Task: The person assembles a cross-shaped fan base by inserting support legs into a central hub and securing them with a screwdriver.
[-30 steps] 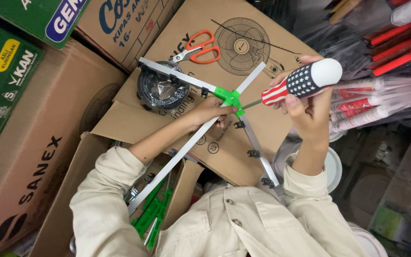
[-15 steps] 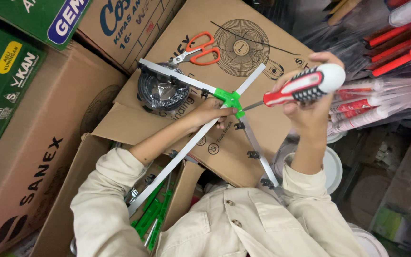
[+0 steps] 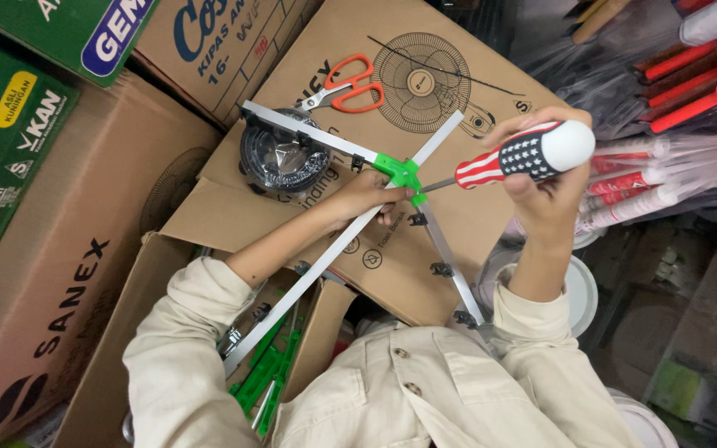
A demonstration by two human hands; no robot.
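head view: the right hand (image 3: 541, 187) is clenched around a striped-handled screwdriver (image 3: 512, 158), its tip at the green plastic hub (image 3: 402, 174) of a cross of metal bars (image 3: 334, 249) lying over a cardboard box (image 3: 458, 75). the left hand (image 3: 371, 195) pinches the hub. orange scissors (image 3: 346, 87) lie near the box's upper edge; boxes crowd the left.

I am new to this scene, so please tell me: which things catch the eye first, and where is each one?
In the middle, the right hand grips a screwdriver with a red, white and blue handle, its tip at the green hub of crossed metal bars. The left hand steadies that hub. Orange-handled scissors lie on the cardboard box above.
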